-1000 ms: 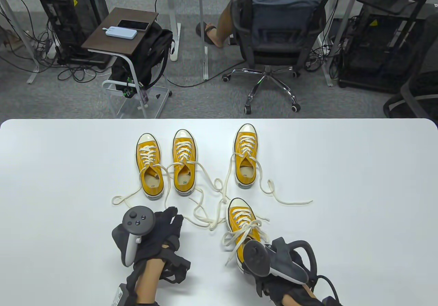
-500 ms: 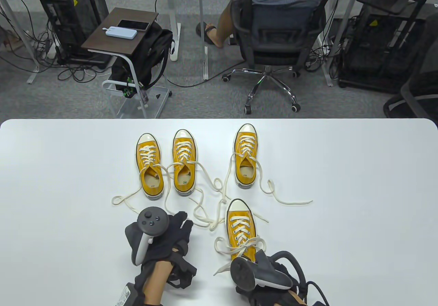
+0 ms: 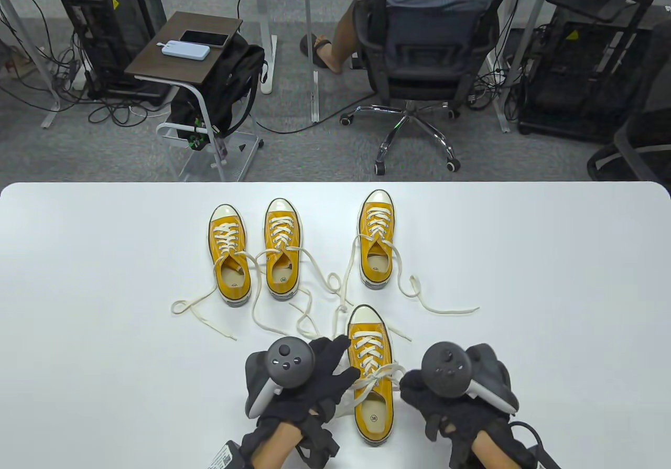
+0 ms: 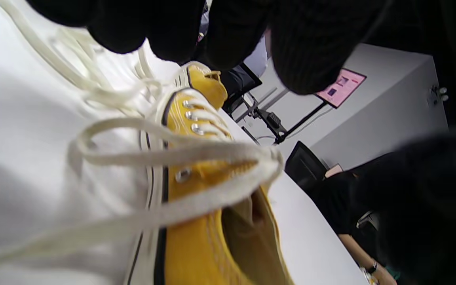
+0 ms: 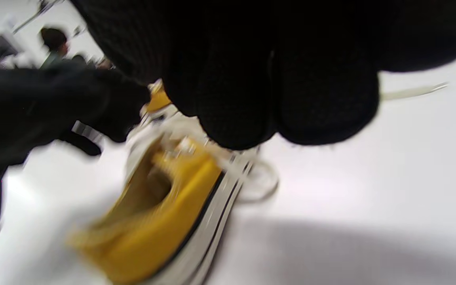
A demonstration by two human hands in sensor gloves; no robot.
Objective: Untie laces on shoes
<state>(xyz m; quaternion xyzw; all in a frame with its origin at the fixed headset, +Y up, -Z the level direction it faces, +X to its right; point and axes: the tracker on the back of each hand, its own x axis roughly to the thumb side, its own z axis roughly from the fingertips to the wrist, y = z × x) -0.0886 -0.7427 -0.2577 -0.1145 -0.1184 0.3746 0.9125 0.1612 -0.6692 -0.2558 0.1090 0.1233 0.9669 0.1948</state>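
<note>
Three unlaced shoes (image 3: 283,249) lie beyond; both hands' grip state cannot be told.

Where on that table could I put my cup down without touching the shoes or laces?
The table is bare along its left side and its right side. The middle is crowded: three shoes trailing loose laces, and the near shoe between both hands.

Bright, even light; wrist views blurred
</note>
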